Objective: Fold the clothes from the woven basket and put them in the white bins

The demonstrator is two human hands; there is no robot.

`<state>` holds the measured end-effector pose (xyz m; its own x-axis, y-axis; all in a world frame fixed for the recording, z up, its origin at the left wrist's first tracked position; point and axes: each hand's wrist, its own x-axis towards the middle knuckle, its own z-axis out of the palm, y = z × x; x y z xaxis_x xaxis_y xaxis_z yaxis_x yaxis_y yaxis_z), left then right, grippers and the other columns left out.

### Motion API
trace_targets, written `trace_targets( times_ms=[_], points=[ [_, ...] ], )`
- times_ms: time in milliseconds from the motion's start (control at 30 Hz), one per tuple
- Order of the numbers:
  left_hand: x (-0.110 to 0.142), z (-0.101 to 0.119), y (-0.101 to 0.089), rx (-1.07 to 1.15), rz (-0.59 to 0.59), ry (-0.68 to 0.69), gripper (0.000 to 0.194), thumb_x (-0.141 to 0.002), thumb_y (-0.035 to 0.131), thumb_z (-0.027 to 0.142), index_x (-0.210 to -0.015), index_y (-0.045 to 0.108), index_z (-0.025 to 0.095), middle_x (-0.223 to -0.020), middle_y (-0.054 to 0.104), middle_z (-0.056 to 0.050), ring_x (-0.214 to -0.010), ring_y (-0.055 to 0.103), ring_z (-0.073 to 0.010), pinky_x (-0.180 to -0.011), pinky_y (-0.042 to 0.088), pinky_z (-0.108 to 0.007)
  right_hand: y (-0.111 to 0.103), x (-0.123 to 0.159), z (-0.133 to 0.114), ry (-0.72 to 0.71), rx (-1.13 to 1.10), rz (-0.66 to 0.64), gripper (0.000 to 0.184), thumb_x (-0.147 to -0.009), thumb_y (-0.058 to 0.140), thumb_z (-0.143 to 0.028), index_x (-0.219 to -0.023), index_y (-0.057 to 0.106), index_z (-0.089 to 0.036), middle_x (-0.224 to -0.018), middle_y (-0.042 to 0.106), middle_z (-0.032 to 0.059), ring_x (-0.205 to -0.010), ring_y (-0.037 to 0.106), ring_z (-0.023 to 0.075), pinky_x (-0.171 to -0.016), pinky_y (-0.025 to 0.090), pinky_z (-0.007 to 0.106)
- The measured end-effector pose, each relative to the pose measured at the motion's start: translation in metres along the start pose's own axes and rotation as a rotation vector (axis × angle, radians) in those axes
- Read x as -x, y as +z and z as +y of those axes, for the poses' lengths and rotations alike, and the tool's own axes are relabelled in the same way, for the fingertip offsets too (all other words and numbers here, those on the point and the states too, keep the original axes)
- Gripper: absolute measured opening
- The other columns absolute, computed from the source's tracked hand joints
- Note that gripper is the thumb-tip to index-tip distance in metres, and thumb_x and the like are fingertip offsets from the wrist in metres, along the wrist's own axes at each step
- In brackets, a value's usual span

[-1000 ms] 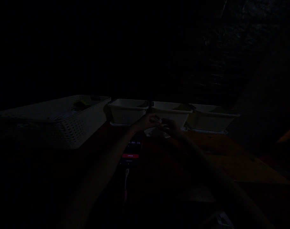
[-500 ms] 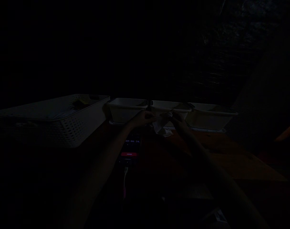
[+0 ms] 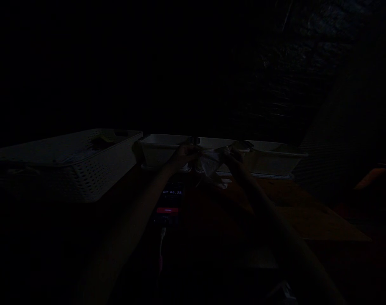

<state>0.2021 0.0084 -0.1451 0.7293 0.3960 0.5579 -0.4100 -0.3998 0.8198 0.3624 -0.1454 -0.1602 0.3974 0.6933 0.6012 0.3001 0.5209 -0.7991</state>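
Note:
The picture is very dark. My left hand pinches the left upper edge of a thin, pale, limp sheet, which could be cloth or a plastic bag. On its other side, my right hand has its fingers closed on the right upper corner. Stretched between both hands, the sheet hangs down in folds, its lower end near the wooden table. Behind it stands a middle white tub, partly covered by the sheet and hands. A phone with a lit timer lies below my left hand.
A large perforated white basket stands at left with dim contents. White tubs stand at centre left and right. A pale cable runs from the phone. Another person's arm shows at far right.
The sheet is more spread between my hands and hangs wider than before. The whole view has shifted slightly. The phone's timer has gone from 06:34 to 06:35.

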Motion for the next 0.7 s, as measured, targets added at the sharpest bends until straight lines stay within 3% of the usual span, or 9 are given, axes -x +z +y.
trace_targets(
  times_ms=[167,300,467,700],
  points=[
    [0.002,0.007,0.0,0.027,0.033,0.01,0.029,-0.06,0.078,0.037,-0.074,0.067,0.014,-0.067,0.064,-0.001,-0.067,0.059,-0.0126,-0.066,0.046,-0.024,-0.001,0.002,-0.016,-0.051,-0.139,-0.017,0.027,-0.073,0.065,-0.042,-0.086,0.055,-0.02,-0.071,0.051,-0.0016,-0.063,0.048,0.0067,-0.057,0.038,0.018],
    [0.001,0.007,0.002,-0.029,0.026,0.01,0.028,-0.06,0.078,0.035,-0.075,0.068,0.015,-0.071,0.066,-0.002,-0.067,0.06,-0.0135,-0.066,0.045,-0.026,0.001,0.005,-0.021,-0.083,0.034,-0.044,0.031,-0.074,0.065,-0.042,-0.097,0.064,-0.02,-0.086,0.061,0.0024,-0.076,0.056,0.0104,-0.066,0.044,0.021],
    [0.001,-0.008,0.001,-0.246,0.002,0.03,0.027,-0.066,0.075,0.034,-0.086,0.07,0.016,-0.084,0.068,-0.005,-0.076,0.06,-0.0152,-0.071,0.044,-0.028,0.002,0.003,-0.007,-0.082,0.161,-0.002,0.028,-0.074,0.064,-0.043,-0.085,0.066,-0.017,-0.087,0.064,0.0052,-0.08,0.059,0.0129,-0.072,0.046,0.025],
    [-0.001,-0.022,-0.006,-0.383,0.08,0.066,0.03,-0.067,0.073,0.036,-0.088,0.069,0.015,-0.086,0.068,-0.005,-0.078,0.059,-0.0172,-0.072,0.043,-0.029,-0.009,-0.003,0.015,-0.089,0.169,0.063,0.025,-0.074,0.065,-0.04,-0.083,0.064,-0.016,-0.086,0.064,0.005,-0.08,0.059,0.0124,-0.073,0.046,0.024]
  ],
)
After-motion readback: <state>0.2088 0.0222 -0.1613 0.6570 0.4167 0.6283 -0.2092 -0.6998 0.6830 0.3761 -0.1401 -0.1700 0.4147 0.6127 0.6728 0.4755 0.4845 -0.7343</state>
